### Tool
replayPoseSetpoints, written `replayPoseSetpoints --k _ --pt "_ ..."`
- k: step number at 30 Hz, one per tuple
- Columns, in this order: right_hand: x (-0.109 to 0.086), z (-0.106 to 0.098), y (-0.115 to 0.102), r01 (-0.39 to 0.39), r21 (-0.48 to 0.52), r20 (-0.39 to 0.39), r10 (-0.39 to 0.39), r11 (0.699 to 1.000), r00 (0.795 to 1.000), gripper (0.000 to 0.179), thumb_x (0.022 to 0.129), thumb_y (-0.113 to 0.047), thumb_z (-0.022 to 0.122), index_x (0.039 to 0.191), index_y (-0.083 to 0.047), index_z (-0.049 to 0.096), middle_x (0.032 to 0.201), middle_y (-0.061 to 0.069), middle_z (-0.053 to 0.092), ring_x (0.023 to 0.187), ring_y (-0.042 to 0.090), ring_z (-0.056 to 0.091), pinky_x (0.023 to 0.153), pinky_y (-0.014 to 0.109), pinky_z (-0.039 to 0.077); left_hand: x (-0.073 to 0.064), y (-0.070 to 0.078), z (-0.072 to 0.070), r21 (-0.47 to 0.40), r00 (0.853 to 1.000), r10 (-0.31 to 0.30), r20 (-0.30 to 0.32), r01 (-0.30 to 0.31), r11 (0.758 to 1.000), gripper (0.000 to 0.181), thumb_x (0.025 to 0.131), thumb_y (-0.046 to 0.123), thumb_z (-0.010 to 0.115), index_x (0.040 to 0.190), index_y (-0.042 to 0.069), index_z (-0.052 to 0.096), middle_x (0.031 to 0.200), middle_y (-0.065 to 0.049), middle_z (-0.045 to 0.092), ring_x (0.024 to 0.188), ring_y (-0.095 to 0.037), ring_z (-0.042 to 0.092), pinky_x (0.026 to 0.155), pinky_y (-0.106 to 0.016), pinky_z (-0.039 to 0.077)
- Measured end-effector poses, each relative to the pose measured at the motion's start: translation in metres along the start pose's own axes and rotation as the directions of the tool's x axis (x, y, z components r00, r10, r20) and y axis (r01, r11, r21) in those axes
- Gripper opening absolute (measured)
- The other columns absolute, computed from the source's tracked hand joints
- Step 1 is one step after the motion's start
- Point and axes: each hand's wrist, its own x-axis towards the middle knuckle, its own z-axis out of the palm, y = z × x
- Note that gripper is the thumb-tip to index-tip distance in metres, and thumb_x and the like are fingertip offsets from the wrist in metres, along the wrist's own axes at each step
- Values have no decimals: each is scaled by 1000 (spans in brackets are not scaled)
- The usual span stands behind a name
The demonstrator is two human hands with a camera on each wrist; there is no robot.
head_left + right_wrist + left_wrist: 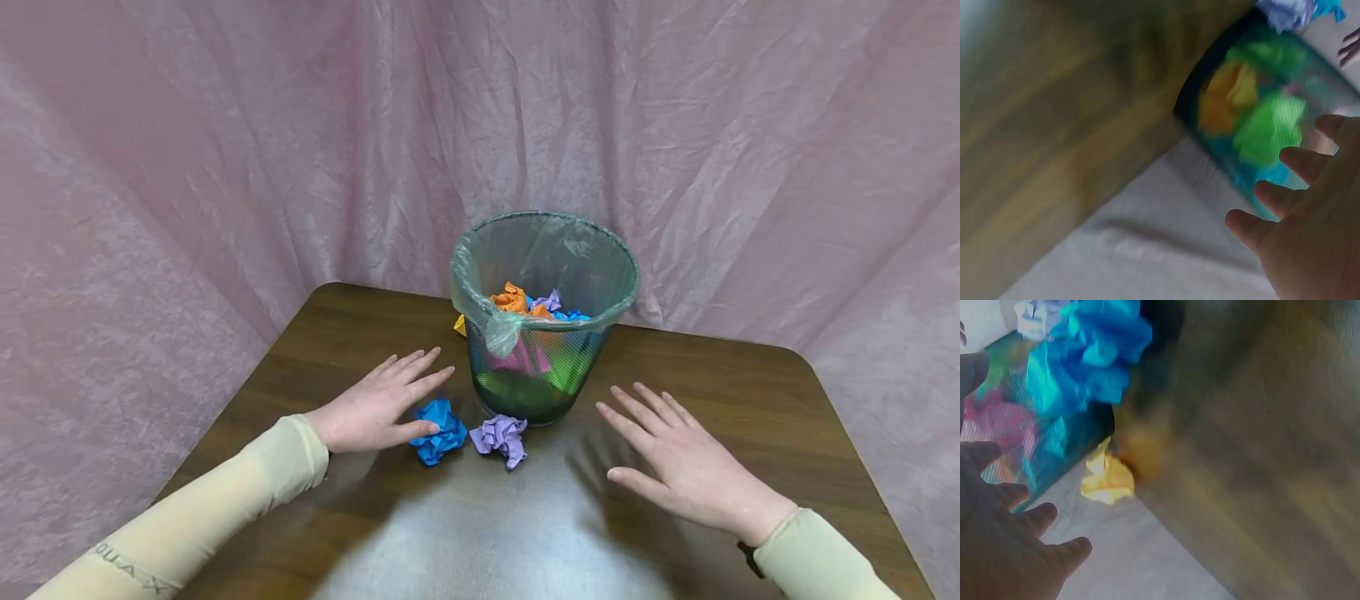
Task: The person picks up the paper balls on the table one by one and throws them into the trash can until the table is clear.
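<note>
A mesh wastebasket (536, 375) with a thin green liner stands on the table, crumpled paper balls in several colours inside. My left hand (378, 404) hovers to its left with fingers spread and holds nothing; its thumb overlaps a blue paper ball (442, 437) in the head view. Right of that ball lies a purple paper ball (501, 439), in front of the wastebasket. On the basket's right, my right hand (678, 462) is held above the table, fingers extended and nothing in it. A yellow paper ball (1108, 478) lies behind the basket's left side, mostly hidden in the head view.
The brown wooden table (292, 350) has rounded back corners. A pink curtain (375, 150) hangs close behind it and along both sides. The liner's knotted end (502, 333) hangs over the basket's front rim.
</note>
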Motion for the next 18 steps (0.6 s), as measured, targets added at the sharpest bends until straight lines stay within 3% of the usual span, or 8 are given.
replayPoseSetpoints --k 3,8,12,18 --pt "7 14 -17 43 17 5 -43 999 999 76 98 -60 58 160 -20 38 165 7 32 152 36 24 124 45 9 -3 6 9 6 1000 16 -3 -16 1000 83 97 59 62 162 17 34 169 -12 16 154 -36 20 118 -63 22" --pt "30 35 -45 147 69 47 -150 987 988 75 99 -58 59 160 -19 39 164 10 34 150 39 29 114 58 33 -15 13 20 12 1000 21 -3 -21 1000 83 97 59 62 162 17 33 170 -12 16 154 -34 19 119 -62 20" --pt "53 48 -62 218 76 76 -224 973 972 74 97 -47 68 160 -20 39 162 12 37 148 39 33 111 56 40 -23 16 24 0 1000 13 8 -13 1000 81 98 56 61 163 20 30 170 -9 12 155 -31 15 121 -59 16" --pt "82 66 -79 284 -30 62 -282 958 957 65 96 -30 73 155 -20 48 157 12 45 144 38 40 107 50 46 -33 16 26 -3 1000 -1 -18 1 1000 80 99 56 61 164 21 29 171 -8 10 155 -30 16 120 -60 19"
